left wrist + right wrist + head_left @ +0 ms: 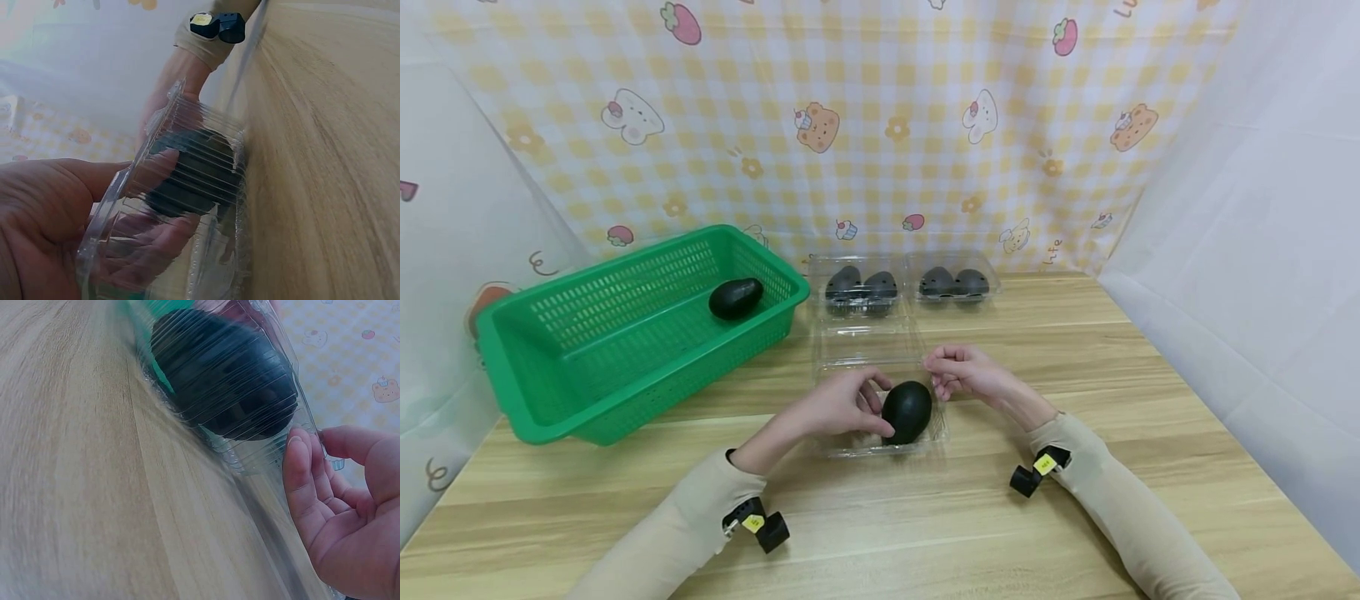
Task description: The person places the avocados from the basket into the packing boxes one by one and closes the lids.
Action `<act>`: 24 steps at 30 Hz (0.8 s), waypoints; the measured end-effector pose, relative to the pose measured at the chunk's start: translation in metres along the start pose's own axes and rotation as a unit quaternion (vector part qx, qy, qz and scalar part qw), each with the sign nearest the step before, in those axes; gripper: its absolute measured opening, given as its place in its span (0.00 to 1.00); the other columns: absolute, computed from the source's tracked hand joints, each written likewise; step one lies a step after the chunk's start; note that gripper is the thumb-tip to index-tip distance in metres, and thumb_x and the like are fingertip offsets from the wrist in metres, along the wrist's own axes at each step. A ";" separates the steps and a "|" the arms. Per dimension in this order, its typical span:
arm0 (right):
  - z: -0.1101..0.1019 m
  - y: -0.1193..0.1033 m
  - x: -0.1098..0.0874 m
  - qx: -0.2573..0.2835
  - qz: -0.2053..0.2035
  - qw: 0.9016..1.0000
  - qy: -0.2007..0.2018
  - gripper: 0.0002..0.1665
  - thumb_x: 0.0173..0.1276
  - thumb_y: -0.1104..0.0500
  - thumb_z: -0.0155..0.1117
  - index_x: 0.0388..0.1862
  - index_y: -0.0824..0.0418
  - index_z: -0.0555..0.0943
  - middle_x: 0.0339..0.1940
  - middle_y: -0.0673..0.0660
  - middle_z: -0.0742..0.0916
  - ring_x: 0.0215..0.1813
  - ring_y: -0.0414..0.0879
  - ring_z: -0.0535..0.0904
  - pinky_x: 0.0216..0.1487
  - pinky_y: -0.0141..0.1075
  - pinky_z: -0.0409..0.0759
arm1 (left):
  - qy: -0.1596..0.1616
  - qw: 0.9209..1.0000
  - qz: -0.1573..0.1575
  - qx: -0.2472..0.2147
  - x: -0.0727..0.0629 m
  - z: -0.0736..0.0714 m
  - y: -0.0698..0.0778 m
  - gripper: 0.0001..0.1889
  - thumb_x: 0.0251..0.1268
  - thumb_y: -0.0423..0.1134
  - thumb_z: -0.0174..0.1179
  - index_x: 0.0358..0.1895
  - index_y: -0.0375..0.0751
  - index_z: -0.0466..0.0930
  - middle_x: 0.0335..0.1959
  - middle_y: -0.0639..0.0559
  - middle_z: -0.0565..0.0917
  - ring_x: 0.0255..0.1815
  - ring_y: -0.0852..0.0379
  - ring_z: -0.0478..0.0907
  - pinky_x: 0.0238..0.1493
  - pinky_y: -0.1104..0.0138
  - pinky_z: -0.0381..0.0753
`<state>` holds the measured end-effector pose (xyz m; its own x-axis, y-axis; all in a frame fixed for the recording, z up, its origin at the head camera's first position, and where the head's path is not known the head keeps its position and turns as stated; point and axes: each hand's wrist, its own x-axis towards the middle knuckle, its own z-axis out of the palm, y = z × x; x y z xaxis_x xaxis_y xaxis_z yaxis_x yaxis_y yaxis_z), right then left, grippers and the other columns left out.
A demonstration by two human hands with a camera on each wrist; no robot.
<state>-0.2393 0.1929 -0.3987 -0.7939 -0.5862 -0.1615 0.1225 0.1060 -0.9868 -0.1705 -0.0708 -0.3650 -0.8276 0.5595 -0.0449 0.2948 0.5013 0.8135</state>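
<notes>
A dark avocado (907, 412) sits at the right side of an opened clear plastic clamshell box (880, 452) on the table. Thumb and fingers of my left hand (838, 406) grip it from the left, reaching down inside the box. The left wrist view looks through the ribbed clear wall at the avocado (194, 172) and those fingers. My right hand (973, 375) pinches the box's right edge between thumb and fingertips, close beside the avocado, as the right wrist view also shows. The box's raised lid (867, 342) lies back behind it.
At the left stands a green slotted basket (696, 371) with one avocado (736, 298) in it. Behind the opened box are two clear boxes, left (861, 290) and right (955, 283), each holding two dark avocados. A checked curtain (895, 183) hangs along the table's back edge.
</notes>
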 end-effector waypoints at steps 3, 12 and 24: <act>0.000 0.000 0.000 0.001 0.000 1.000 0.002 0.14 0.79 0.62 0.54 0.49 0.76 0.72 0.29 0.54 0.80 0.28 0.41 0.78 0.33 0.31 0.81 | -0.002 1.000 0.005 -0.003 -0.001 -0.003 0.000 0.27 0.53 0.34 0.77 0.56 0.31 0.77 0.36 0.47 0.84 0.34 0.58 0.84 0.39 0.66 0.83; -0.001 0.001 0.001 0.000 0.000 1.000 0.000 0.13 0.79 0.62 0.54 0.48 0.75 0.73 0.29 0.54 0.80 0.28 0.41 0.79 0.33 0.31 0.81 | -0.010 1.000 0.008 -0.004 -0.001 -0.009 0.000 0.22 0.58 0.32 0.72 0.55 0.32 0.78 0.37 0.48 0.84 0.37 0.55 0.84 0.38 0.65 0.84; 0.001 -0.001 0.000 0.002 0.005 1.000 0.005 0.14 0.78 0.62 0.55 0.48 0.76 0.72 0.29 0.54 0.80 0.28 0.42 0.79 0.33 0.31 0.81 | 0.035 0.999 0.028 0.020 0.002 -0.020 0.002 0.18 0.63 0.31 0.69 0.54 0.29 0.78 0.38 0.47 0.84 0.38 0.55 0.83 0.41 0.64 0.84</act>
<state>-0.2390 0.1919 -0.3982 -0.7988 -0.5770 -0.1703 0.1318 0.1084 -0.9853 -0.1813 -0.0822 -0.3521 -0.8401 0.5408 0.0418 0.3594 0.4974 0.7895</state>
